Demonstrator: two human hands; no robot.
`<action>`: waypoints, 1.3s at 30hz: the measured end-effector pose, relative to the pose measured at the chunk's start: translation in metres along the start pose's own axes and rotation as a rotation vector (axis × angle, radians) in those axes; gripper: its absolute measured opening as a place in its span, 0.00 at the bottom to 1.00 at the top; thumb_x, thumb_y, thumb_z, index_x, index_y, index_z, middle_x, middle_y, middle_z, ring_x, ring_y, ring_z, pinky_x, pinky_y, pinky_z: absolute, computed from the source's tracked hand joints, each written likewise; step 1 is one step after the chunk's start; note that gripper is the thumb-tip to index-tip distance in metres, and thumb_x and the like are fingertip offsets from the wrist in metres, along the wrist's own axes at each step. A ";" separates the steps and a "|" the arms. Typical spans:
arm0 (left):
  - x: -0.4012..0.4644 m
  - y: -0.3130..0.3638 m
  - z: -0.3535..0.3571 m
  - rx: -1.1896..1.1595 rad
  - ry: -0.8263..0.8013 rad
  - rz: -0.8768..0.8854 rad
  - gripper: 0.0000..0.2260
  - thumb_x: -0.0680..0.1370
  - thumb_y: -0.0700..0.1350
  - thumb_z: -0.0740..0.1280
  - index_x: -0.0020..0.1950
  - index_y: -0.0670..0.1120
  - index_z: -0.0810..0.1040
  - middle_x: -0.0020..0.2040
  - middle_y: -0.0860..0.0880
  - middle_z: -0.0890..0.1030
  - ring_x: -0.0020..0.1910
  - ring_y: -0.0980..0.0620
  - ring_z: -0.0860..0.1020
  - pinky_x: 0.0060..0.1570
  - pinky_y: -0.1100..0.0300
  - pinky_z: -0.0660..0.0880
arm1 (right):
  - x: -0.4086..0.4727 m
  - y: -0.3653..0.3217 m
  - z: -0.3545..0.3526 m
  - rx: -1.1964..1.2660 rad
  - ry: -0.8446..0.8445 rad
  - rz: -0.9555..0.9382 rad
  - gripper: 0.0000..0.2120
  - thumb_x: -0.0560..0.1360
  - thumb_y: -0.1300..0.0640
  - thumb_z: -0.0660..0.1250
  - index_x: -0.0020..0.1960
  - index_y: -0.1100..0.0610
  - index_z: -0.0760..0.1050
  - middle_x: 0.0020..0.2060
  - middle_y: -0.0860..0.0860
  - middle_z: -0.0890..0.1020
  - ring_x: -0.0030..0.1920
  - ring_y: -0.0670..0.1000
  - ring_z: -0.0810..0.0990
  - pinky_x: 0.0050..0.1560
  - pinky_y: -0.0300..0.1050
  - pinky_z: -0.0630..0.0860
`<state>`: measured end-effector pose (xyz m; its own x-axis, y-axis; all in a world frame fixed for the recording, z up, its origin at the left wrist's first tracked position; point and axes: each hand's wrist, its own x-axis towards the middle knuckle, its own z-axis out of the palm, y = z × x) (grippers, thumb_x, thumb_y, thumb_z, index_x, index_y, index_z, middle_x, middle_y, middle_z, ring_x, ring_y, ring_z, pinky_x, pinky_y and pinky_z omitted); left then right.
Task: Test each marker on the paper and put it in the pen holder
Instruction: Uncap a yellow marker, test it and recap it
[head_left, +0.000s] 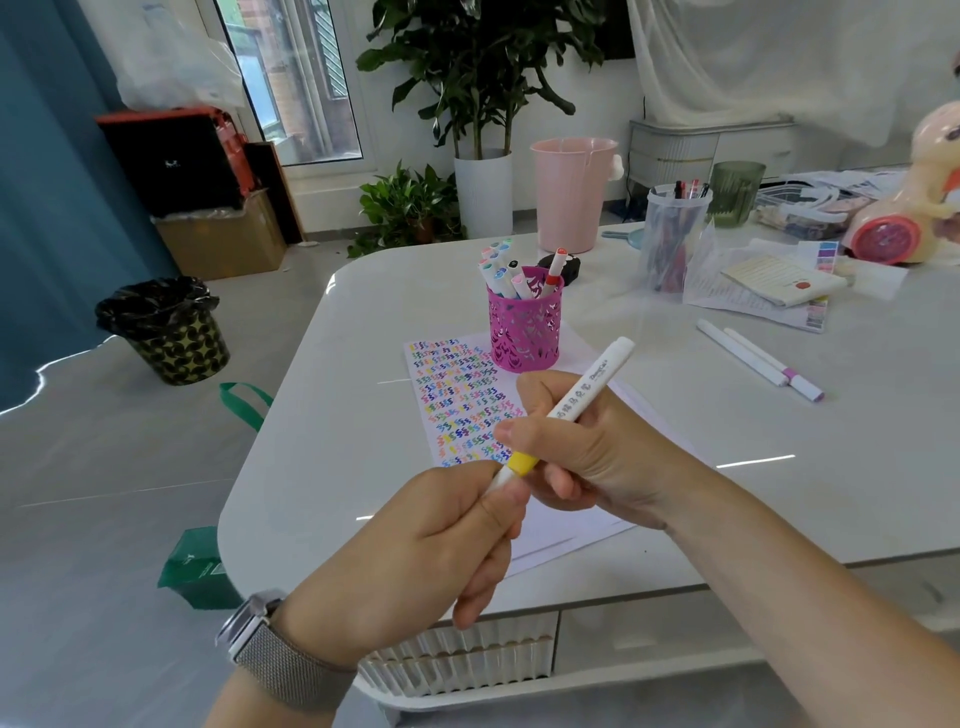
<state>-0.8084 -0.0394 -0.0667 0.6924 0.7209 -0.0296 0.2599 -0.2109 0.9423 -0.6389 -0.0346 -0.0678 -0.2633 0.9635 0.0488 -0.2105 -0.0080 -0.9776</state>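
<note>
I hold a white marker with a yellow band above the paper, which is covered with rows of coloured squiggles. My right hand grips the marker's barrel. My left hand pinches its lower end, the cap, just below the yellow band. The pink cut-out pen holder stands on the paper's far edge with several markers upright in it. Two more white markers lie on the table to the right.
A clear tub of pens, a green cup, loose papers and a toy crowd the table's far right. A pink bucket stands behind the table. A bin sits on the floor at left.
</note>
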 end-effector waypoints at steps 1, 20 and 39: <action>0.000 0.000 0.000 0.010 0.003 0.001 0.17 0.78 0.55 0.55 0.36 0.45 0.68 0.21 0.53 0.67 0.19 0.55 0.67 0.25 0.66 0.67 | 0.000 0.001 0.000 0.003 0.001 0.005 0.20 0.76 0.68 0.64 0.31 0.56 0.59 0.16 0.50 0.68 0.17 0.46 0.62 0.21 0.32 0.57; -0.005 -0.005 -0.001 -0.089 -0.109 -0.002 0.16 0.78 0.52 0.53 0.34 0.45 0.63 0.21 0.55 0.65 0.17 0.57 0.63 0.21 0.69 0.63 | 0.003 0.014 0.002 0.029 -0.056 -0.003 0.20 0.72 0.63 0.66 0.33 0.54 0.55 0.19 0.48 0.68 0.18 0.44 0.65 0.22 0.32 0.60; 0.014 0.007 0.009 -0.130 0.164 0.068 0.17 0.79 0.51 0.52 0.36 0.43 0.68 0.23 0.51 0.65 0.19 0.54 0.67 0.27 0.67 0.67 | 0.008 -0.001 0.008 -0.153 0.145 -0.217 0.07 0.71 0.52 0.70 0.41 0.54 0.74 0.23 0.53 0.73 0.22 0.50 0.68 0.22 0.39 0.67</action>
<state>-0.7906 -0.0368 -0.0633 0.5841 0.8078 0.0797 0.1201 -0.1831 0.9757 -0.6487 -0.0292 -0.0642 -0.0878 0.9667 0.2405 -0.0997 0.2317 -0.9677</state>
